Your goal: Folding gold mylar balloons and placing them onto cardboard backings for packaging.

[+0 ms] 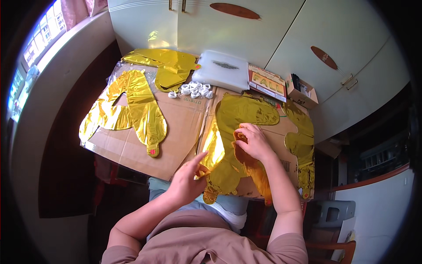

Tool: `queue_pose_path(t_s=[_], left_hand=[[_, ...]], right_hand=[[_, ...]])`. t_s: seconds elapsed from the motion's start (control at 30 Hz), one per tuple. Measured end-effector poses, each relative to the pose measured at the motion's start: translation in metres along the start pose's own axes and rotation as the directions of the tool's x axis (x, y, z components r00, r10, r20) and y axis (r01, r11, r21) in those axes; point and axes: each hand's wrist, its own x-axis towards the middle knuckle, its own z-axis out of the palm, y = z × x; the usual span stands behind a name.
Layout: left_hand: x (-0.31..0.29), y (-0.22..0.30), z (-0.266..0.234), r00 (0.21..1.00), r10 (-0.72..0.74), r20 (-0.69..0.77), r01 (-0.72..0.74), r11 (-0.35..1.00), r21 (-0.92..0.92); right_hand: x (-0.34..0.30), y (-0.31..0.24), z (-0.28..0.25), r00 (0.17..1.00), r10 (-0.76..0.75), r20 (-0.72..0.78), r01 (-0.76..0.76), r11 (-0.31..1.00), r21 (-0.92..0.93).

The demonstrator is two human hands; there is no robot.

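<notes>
Flat gold foil balloons are spread over a cardboard sheet. In front of me lies one gold foil balloon (226,160), its near tail hanging at the board's front edge. My left hand (187,180) is closed on its left edge, index finger stretched along the shiny foil. A fold of orange-looking foil (252,169) hangs beneath my right hand (252,141). The fingers of that hand are bent and pinch the foil's upper edge. Whether this fold belongs to the same balloon, I cannot tell.
An A-shaped foil balloon (145,114) lies at left, another balloon (171,66) behind it, and one (301,145) at the right edge. White string coils (195,90), a translucent plastic case (221,70), a printed box (267,83) and a small open carton (303,92) stand at the back.
</notes>
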Motion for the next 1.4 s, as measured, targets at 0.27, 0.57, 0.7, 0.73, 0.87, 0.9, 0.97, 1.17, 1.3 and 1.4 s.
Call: queue_pose_path(t_s=[0.27,0.57,0.7,0.73,0.87,0.9,0.97,1.17,1.3,1.4], left_hand=[[0.024,-0.014,0.029,0.85,0.356,0.389,-0.425,0.899,0.105],[0.033,-0.02,0.024,0.802,0.428,0.418,-0.488,0.871,0.045],[0.034,-0.022,0.024,0.798,0.449,0.403,-0.495,0.869,0.013],[0.036,-0.023,0.023,0.795,0.454,0.402,-0.497,0.868,0.005],[0.045,-0.03,0.015,0.8,0.496,0.338,-0.501,0.862,-0.078],[0.052,-0.034,0.007,0.813,0.499,0.3,-0.502,0.862,-0.073],[0.074,-0.04,-0.003,0.849,0.496,0.184,-0.508,0.861,0.023],[0.177,-0.078,-0.006,0.825,0.534,0.186,-0.565,0.785,0.254],[0.224,-0.102,0.01,0.713,0.64,0.287,-0.7,0.618,0.358],[0.233,-0.11,0.016,0.716,0.62,0.321,-0.697,0.608,0.38]], right_hand=[[0.002,-0.003,-0.003,1.0,-0.008,-0.013,0.009,1.0,0.017],[0.014,-0.022,-0.003,0.982,-0.097,-0.164,0.086,0.994,-0.073],[0.032,-0.034,0.014,0.963,-0.225,-0.146,0.208,0.97,-0.125],[0.034,-0.034,0.018,0.973,-0.211,-0.098,0.196,0.97,-0.143],[0.039,-0.027,0.032,0.987,-0.163,0.004,0.162,0.974,-0.157],[0.04,-0.028,0.033,0.986,-0.166,0.004,0.165,0.975,-0.146],[0.039,-0.026,0.034,0.985,-0.17,0.008,0.17,0.977,-0.127],[0.043,-0.029,0.029,0.986,-0.165,0.016,0.166,0.981,-0.104],[0.044,-0.032,0.029,0.986,-0.165,0.019,0.166,0.978,-0.123],[0.043,-0.031,0.03,0.983,-0.184,-0.005,0.182,0.973,-0.139]])
